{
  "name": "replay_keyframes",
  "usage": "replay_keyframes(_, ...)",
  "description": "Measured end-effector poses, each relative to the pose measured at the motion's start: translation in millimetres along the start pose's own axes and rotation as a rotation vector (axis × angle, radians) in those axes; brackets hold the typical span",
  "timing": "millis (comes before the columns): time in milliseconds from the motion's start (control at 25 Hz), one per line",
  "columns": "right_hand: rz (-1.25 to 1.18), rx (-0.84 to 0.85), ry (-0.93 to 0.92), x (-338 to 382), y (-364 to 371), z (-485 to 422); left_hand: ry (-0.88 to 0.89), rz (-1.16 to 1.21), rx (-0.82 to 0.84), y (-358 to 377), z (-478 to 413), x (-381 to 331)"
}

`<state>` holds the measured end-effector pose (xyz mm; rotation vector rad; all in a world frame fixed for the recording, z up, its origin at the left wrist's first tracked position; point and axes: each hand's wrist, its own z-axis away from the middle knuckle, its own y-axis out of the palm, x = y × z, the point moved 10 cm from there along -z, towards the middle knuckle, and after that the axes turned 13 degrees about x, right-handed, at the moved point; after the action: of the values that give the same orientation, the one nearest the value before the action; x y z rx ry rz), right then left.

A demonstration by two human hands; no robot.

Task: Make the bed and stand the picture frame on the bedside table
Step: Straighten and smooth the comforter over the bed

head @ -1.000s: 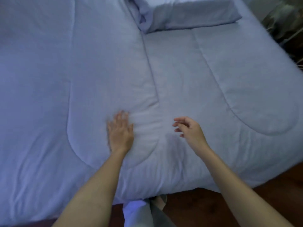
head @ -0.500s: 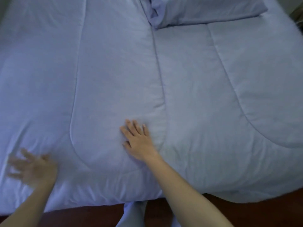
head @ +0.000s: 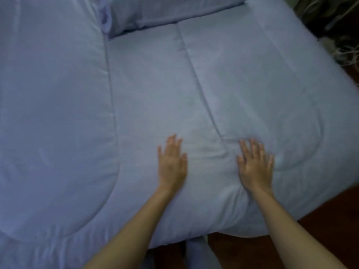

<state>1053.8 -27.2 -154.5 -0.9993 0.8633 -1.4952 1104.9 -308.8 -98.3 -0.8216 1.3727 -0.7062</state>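
Pale blue quilted comforter [head: 136, 94] covers pretty much the whole bed, w/ curved stitch lines and a few soft wrinkles near the foot edge. Pillow [head: 165, 10] sits at the top, same blue. Left hand [head: 172, 167] and right hand [head: 255, 169] both lie palm-down on the comforter, fingers spread flat, gripping nothing afaict (bit blurry). No frame or bedside table in shot.
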Motion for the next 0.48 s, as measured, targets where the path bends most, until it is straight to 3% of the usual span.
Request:
replay_keyframes(120,-0.024,0.033,0.187,-127.9,-24.6,-11.8,0.189,-0.027,0.199,67.3,-37.7,-105.3)
replay_keyframes(200,-0.120,0.072,0.326,-189.2,-50.1,-23.5,0.170,-0.077,0.414,103.3,-54.6,-120.4)
replay_keyframes(280,-0.286,0.017,0.484,-211.5,-77.8,-39.7,0.157,-0.219,0.441,111.8,-62.1,-100.4)
replay_keyframes(320,-0.346,-0.065,0.482,-198.9,-90.3,-51.9,0.123,-0.288,0.404,105.2,-64.8,-82.1)
replay_keyframes(400,-0.360,-0.186,0.273,-120.5,-106.1,-78.5,-0.060,-0.349,0.306,77.1,-66.6,-31.5)
replay_keyframes(480,-0.335,-0.098,-0.051,-7.7,-95.2,-95.5,-0.240,-0.370,0.241,49.6,-58.5,15.4)
